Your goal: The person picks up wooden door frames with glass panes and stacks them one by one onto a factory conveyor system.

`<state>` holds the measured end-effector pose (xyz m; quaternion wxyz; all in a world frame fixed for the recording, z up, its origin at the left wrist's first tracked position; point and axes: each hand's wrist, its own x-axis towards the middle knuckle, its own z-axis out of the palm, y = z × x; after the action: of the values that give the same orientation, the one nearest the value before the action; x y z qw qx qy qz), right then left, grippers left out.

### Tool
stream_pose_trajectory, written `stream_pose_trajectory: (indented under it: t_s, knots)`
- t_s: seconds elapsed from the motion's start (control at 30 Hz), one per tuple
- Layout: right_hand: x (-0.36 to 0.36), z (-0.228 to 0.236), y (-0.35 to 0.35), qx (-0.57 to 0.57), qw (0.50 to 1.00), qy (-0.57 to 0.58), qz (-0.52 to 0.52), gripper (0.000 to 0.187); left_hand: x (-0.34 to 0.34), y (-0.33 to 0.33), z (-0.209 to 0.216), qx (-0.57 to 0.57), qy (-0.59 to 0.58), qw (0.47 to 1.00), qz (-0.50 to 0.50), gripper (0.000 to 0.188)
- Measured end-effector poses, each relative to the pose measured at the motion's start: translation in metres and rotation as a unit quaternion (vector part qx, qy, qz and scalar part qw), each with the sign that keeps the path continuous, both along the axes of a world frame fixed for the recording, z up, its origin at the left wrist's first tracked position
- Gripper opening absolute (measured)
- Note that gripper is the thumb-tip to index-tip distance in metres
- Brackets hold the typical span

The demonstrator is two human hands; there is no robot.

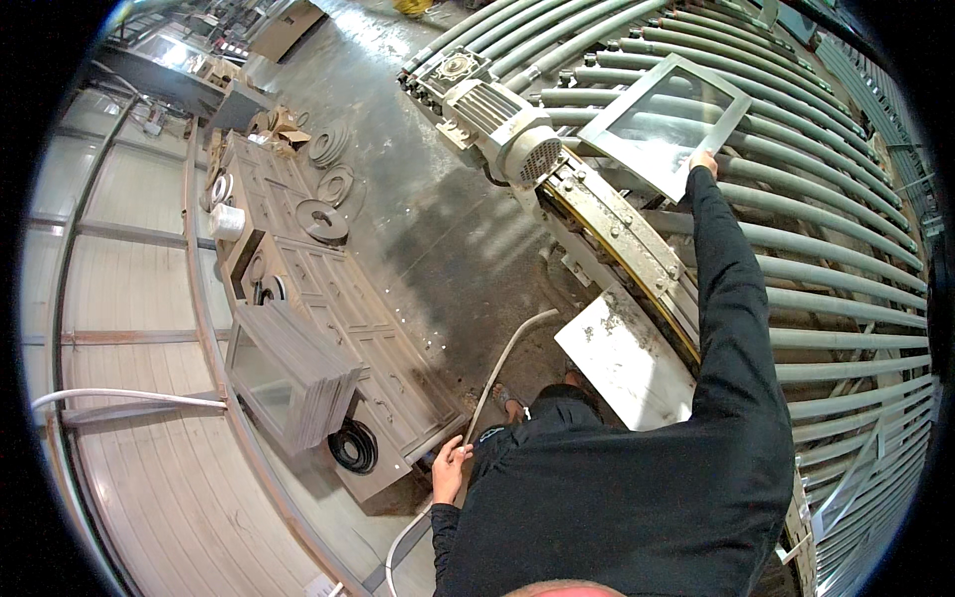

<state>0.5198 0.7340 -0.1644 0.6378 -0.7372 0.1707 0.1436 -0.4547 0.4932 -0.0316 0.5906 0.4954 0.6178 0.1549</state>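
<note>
A glass panel in a pale frame [665, 117] lies tilted across the grey rollers of a conveyor. My right hand [703, 162], at the end of an outstretched arm, is closed on its near right edge. Low at my left side hangs my left hand [451, 472], its fingers loosely bent and somewhat apart. It overlaps a thin white hose [499, 366] that curves past my legs, and I see no firm grip on it. A stack of framed panels [290, 380] stands on the cabinet to the left of that hand.
The roller conveyor [836, 296] fills the right side, with a motor [502, 124] at its edge. A white board [625, 355] sits beside its rail. On the left, a long drawer cabinet [348, 308] carries a coiled black strip [353, 446]; several coils [323, 220] lie beside it.
</note>
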Motion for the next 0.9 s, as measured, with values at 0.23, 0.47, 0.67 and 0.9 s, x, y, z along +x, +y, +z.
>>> stream_pose_trajectory:
  t_s: [0.23,0.47,0.67,0.9]
  knots:
    - [-0.189,0.111,-0.006,-0.517,0.757,-0.281,0.284,0.085,-0.046,-0.054,0.001,0.015,0.031,0.996,0.086,0.046]
    - [-0.238,0.153,-0.095,-0.295,0.609,-0.670,0.307,0.028,-0.123,0.038,0.037,0.345,0.254,0.844,0.324,0.029]
    - [-0.423,0.195,-0.089,-0.126,0.605,-0.624,0.478,0.028,-0.324,0.106,0.044,0.426,0.514,0.594,0.449,0.061]
    - [-0.688,0.203,-0.050,-0.013,0.548,-0.511,0.662,0.016,-0.502,0.142,0.012,0.151,0.359,0.775,0.497,0.108]
